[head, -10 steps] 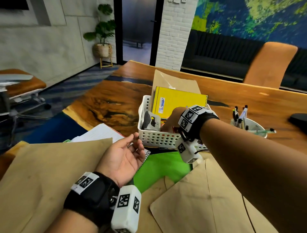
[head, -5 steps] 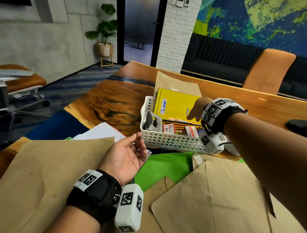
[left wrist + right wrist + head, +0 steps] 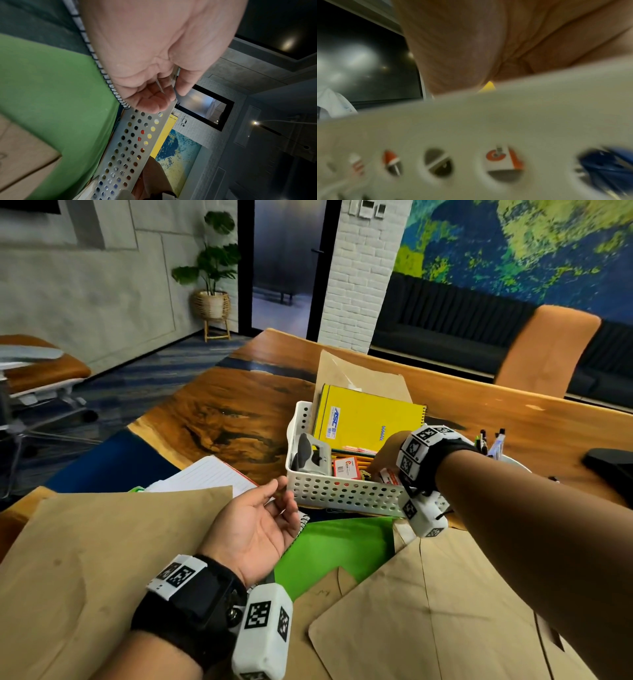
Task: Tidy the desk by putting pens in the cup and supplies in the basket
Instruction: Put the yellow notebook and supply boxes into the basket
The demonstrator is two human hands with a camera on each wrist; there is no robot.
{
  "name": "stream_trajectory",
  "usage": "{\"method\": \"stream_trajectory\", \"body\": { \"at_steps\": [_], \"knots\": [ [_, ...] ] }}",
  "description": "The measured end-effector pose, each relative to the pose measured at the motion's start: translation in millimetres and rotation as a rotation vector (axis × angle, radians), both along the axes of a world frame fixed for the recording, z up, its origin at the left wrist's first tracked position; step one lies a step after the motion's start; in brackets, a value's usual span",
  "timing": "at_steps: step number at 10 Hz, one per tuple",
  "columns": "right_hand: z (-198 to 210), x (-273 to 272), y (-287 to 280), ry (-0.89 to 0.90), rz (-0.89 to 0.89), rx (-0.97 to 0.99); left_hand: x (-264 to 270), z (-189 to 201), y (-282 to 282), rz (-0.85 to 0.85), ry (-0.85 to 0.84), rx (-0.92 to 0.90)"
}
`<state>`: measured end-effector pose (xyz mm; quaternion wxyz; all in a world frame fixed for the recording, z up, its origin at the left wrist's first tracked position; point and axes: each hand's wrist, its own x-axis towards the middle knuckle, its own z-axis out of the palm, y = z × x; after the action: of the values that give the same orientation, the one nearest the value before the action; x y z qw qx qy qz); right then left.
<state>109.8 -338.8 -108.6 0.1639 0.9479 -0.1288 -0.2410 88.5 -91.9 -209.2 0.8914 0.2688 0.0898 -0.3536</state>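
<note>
Your right hand (image 3: 385, 453) is reaching down into the white basket (image 3: 342, 494), over its near wall. Its fingers are hidden behind the wrist, and the right wrist view is blurred against the perforated wall, so I cannot tell whether that grip is apart or clamped on anything. Your left hand (image 3: 260, 529) lies palm up just beside the basket's near left corner, grip apart and relaxed, fingertips at or nearly touching the corner.

Inside the basket you have the yellow notebook (image 3: 366, 421) leaning on the far wall, a grey stapler (image 3: 310, 455) at the left end, and small red-and-white boxes (image 3: 346, 469) along the floor. The cup (image 3: 513, 463) with its pens (image 3: 493, 441) stands just beyond the basket's right end, partly behind your forearm.

If you are settling an item, lay it flat in the free spot near the boxes, clear of the notebook. Press your left fingers against the corner so the basket does not slide, then lift straight up past the rim.
</note>
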Motion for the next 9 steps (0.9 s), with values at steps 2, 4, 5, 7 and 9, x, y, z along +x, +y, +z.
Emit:
{"method": "stream_trajectory", "body": {
  "at_steps": [2, 4, 5, 7, 9],
  "knots": [
    [-8, 4, -14, -0.301, -0.306, 0.255, 1, -2, 1, -0.004, -0.003, 0.001],
    [45, -1, 4, -0.512, -0.251, 0.137, 0, 0, 3, -0.029, -0.016, -0.024],
    [64, -14, 33, -0.581, -0.151, 0.166, -5, 5, 3, -0.118, -0.102, -0.069],
    [37, -53, 92, -0.506, 0.081, 0.393, -16, 12, 3, -0.373, -0.295, -0.155],
    [1, -76, 89, -0.630, 0.021, 0.863, -15, 12, -1, -0.254, -0.208, -0.091]
  ]
}}
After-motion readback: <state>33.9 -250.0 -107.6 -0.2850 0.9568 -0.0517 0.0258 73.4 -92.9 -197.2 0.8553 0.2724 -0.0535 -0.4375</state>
